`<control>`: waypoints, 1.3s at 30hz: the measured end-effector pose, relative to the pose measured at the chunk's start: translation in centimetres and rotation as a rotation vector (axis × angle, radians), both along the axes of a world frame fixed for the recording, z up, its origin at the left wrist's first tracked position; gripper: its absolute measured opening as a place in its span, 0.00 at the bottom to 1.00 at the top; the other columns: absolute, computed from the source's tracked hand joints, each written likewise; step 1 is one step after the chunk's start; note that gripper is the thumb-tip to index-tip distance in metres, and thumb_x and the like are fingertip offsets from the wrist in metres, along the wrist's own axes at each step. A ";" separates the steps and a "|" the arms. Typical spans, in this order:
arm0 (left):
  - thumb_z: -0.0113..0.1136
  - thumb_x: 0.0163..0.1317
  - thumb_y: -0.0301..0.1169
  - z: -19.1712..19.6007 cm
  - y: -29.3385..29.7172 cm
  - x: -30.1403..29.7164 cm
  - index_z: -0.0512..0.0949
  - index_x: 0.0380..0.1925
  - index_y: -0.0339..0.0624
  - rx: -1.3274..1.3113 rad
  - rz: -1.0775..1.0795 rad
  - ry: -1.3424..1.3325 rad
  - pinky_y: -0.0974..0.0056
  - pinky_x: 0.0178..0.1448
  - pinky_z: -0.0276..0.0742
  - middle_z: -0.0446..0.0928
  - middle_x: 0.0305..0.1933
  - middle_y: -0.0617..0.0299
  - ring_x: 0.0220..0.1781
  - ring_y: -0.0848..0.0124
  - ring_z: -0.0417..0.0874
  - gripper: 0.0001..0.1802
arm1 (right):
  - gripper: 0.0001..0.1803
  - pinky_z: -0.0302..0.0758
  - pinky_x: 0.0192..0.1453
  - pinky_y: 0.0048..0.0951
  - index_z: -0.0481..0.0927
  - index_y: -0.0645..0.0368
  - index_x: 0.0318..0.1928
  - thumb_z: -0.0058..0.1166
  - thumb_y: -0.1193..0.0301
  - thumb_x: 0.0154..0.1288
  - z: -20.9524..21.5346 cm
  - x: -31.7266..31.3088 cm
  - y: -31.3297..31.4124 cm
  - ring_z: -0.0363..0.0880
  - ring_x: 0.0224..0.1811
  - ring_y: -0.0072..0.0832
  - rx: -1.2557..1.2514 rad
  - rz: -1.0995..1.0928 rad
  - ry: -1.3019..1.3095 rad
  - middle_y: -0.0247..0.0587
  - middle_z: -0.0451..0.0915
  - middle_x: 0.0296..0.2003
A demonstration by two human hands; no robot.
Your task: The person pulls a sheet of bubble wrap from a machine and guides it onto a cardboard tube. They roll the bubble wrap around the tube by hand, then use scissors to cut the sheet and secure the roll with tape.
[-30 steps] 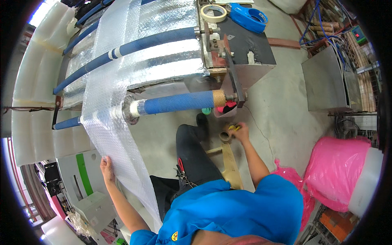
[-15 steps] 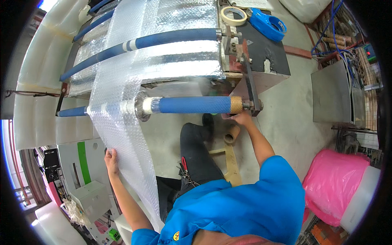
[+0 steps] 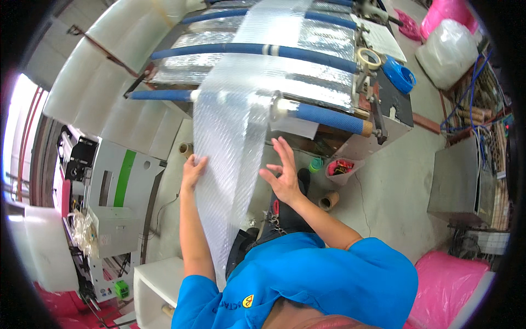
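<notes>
A long strip of clear bubble wrap [image 3: 227, 159] hangs over the front blue roller [image 3: 329, 117] and runs down toward my body. My left hand [image 3: 193, 172] grips its left edge, thumb on top and the other fingers behind. Close to the strip's right edge, my right hand [image 3: 285, 176] is raised with fingers spread and nothing in it. A shiny round collar [image 3: 275, 105] sits on the roller beside the strip. Farther back, the wrap passes over another blue roller [image 3: 312, 58] above silver foil-covered panels [image 3: 326, 83].
Masking tape [image 3: 369, 58] and a blue tape dispenser [image 3: 399, 75] rest on the machine's right side. Below stand a bin [image 3: 344, 169] of pink and red things, a green bottle [image 3: 315, 164] and a cardboard tube [image 3: 329, 200]. A white machine [image 3: 123, 181] is at left, pink-wrapped goods [image 3: 449, 285] lower right.
My right hand has left the roller's right end and come over beside the wrap, fingers spread. My left hand still holds the left edge. The view has shifted, placing the roller higher and farther right.
</notes>
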State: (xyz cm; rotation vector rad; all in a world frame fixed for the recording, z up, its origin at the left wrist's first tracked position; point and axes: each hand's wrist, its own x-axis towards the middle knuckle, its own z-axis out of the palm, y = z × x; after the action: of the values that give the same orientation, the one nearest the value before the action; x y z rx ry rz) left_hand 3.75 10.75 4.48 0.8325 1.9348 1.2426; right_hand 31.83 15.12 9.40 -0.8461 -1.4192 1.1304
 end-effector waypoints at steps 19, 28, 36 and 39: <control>0.56 0.53 0.40 3.0 5.8 -2.8 0.72 0.22 0.38 0.215 -0.064 0.044 0.72 0.21 0.64 0.70 0.16 0.67 0.16 0.80 0.67 0.15 | 0.07 0.67 0.40 0.20 0.77 0.65 0.33 0.49 0.79 0.52 -0.4 -4.4 4.1 0.72 0.34 0.20 -0.234 0.153 -0.064 0.37 0.76 0.32; 0.63 0.46 0.42 3.0 1.5 -1.1 0.73 0.27 0.38 0.036 -0.109 0.000 0.72 0.20 0.63 0.70 0.19 0.68 0.17 0.79 0.68 0.18 | 0.09 0.67 0.37 0.17 0.76 0.63 0.36 0.53 0.75 0.52 -1.7 -5.9 -1.0 0.71 0.34 0.17 -0.291 0.109 -0.005 0.36 0.76 0.31; 0.54 0.54 0.37 8.3 0.5 -1.6 0.72 0.22 0.35 0.190 -0.002 0.207 0.72 0.26 0.60 0.68 0.17 0.68 0.21 0.80 0.64 0.14 | 0.09 0.69 0.35 0.16 0.75 0.65 0.37 0.51 0.77 0.54 5.2 -6.4 -1.5 0.73 0.30 0.17 -0.149 0.164 0.089 0.36 0.77 0.28; 0.52 0.56 0.38 7.6 0.8 -1.3 0.72 0.22 0.36 0.178 -0.030 0.163 0.72 0.25 0.59 0.67 0.16 0.69 0.20 0.81 0.63 0.15 | 0.09 0.72 0.31 0.17 0.75 0.65 0.37 0.51 0.77 0.54 3.6 -5.7 -1.3 0.74 0.31 0.18 -0.239 0.164 0.038 0.40 0.77 0.30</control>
State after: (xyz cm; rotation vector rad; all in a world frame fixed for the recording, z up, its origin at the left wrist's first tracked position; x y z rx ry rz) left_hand 2.45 11.57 12.11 1.0801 1.9502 1.3814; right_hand 26.14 13.80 12.96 -0.8813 -1.3585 1.4547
